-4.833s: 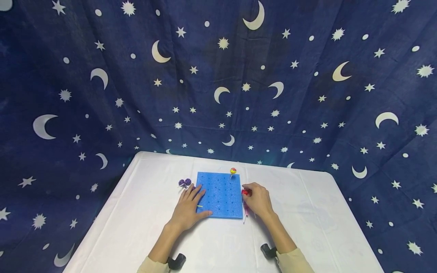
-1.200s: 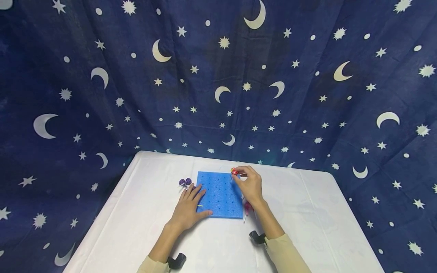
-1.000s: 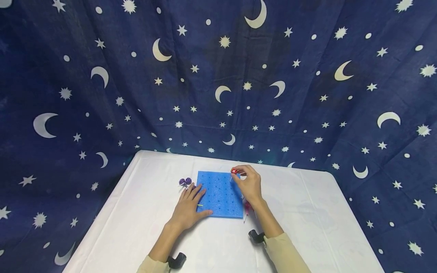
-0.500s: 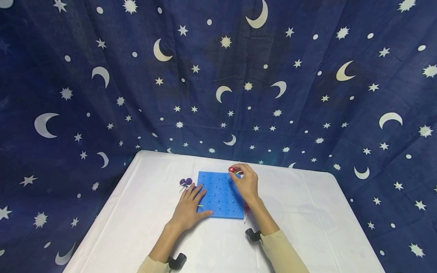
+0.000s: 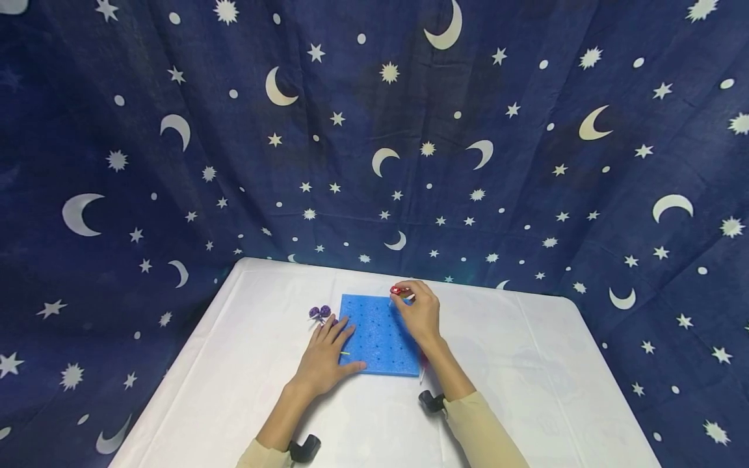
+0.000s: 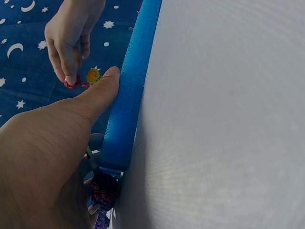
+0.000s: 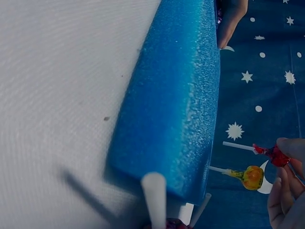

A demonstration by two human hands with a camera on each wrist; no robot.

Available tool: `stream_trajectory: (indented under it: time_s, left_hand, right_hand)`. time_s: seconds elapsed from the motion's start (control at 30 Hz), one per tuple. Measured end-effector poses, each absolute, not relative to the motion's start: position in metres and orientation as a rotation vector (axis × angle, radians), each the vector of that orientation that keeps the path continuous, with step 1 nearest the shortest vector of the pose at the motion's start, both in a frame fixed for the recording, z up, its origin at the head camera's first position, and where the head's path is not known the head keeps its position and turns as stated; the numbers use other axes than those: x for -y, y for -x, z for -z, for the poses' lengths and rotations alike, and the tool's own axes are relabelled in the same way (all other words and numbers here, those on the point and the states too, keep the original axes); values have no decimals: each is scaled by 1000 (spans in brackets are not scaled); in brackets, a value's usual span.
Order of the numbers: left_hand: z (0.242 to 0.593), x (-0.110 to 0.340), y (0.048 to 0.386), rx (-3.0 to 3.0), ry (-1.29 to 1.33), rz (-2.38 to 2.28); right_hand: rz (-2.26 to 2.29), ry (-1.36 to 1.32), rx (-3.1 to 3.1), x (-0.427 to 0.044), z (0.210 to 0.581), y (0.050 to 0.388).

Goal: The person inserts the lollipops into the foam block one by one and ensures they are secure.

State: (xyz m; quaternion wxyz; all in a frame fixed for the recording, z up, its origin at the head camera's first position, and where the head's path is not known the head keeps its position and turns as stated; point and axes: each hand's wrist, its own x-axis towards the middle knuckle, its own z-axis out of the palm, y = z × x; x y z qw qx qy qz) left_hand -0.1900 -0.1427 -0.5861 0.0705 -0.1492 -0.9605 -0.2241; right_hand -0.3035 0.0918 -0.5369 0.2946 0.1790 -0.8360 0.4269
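My left hand (image 5: 320, 364) rests spread on the left edge of a blue foam block (image 5: 380, 344) dotted with small holes. With thumb and fingers, my right hand (image 5: 422, 317) pinches the head of a red-wrapped lollipop (image 5: 396, 290) over the block's far right part. In the right wrist view, the white stick (image 7: 238, 146) of this lollipop points at the foam, its tip apart from the surface. Beside it, a yellow lollipop (image 7: 252, 178) stands with its stick in the foam. Purple lollipops (image 5: 320, 312) lie by my left fingertips, and a yellow-green stick (image 5: 345, 353) shows beside that hand.
Right of the block lie red or pink lollipops (image 5: 424, 364), partly hidden by my right forearm; white sticks (image 7: 155, 200) show near the right wrist camera. The white table (image 5: 526, 390) ends at a dark blue star-patterned curtain (image 5: 351, 162).
From the block's right side, my right hand has carried the red lollipop to the far right corner, then shifted slightly left past the yellow one. My left hand has stayed put.
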Motion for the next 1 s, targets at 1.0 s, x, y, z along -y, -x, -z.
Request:
stream_trajectory:
  time_s: [1.0]
  left_hand:
    - [586, 143, 190, 2894, 444, 675]
  right_hand:
    - [-1058, -495, 2324, -87, 542, 314]
